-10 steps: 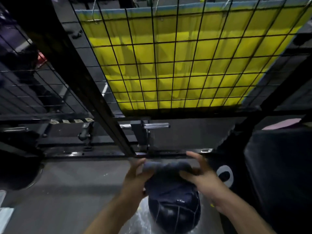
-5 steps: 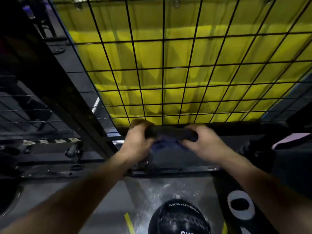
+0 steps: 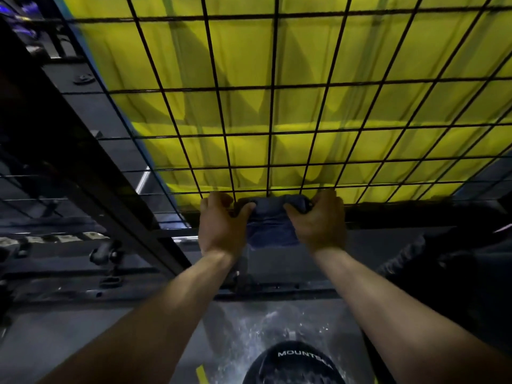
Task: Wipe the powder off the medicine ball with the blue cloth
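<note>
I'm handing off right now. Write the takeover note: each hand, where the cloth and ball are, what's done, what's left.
Left hand: gripping the left end of the blue cloth, raised at the wire mesh panel.
Right hand: gripping the right end; the cloth is bunched between both hands.
Medicine ball: on the floor at the bottom of the view, below the arms, nothing touching it.
Done: cloth is in hand. White powder lies scattered on the floor around the ball; whether any remains on the ball I cannot tell.
Left: bring the cloth down, check the ball and wipe off any powder.
</note>
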A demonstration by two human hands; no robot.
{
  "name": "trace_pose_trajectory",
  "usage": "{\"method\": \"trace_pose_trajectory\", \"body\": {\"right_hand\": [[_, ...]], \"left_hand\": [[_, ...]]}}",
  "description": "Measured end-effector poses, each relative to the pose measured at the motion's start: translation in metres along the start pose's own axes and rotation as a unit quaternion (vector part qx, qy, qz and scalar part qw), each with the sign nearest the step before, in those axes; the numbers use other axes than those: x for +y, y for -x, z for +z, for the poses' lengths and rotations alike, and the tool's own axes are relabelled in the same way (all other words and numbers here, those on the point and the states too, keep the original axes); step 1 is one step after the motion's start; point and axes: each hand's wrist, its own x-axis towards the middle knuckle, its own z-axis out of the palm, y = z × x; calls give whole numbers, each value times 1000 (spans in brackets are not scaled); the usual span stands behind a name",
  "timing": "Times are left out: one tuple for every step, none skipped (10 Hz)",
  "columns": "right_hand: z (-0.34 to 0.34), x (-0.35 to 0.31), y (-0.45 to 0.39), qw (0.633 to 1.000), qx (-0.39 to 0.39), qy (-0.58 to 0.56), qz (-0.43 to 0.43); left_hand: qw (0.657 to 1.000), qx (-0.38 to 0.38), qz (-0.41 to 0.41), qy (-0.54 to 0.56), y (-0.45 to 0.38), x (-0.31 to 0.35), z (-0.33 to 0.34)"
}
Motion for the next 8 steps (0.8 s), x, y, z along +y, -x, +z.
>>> {"method": "trace_pose_trajectory", "body": {"right_hand": [[-3, 3, -2, 995, 31, 38, -90], [2, 10, -1, 942, 36, 97, -320], [-2, 26, 9, 850, 45, 243, -466], [-8, 59, 19, 818, -35, 295, -493], [-5, 83, 19, 823, -83, 298, -477], [0, 82, 22, 835, -81, 297, -456], [0, 77, 21, 832, -81, 308, -454], [-6, 66, 19, 828, -73, 324, -452]], "left_hand": [[957, 16, 278, -86, 12, -8, -9], [856, -88, 467, -205, 21, -33, 1], [830, -117, 476, -266, 21, -53, 2], [823, -139, 461, -301, 24, -59, -3], [819, -167, 443, -324, 23, -63, 1], [816, -185, 430, -339, 21, -63, 2], [822, -189, 433, -319, 20, -59, -2], [821, -168, 446, -314, 23, -50, -9]]}}
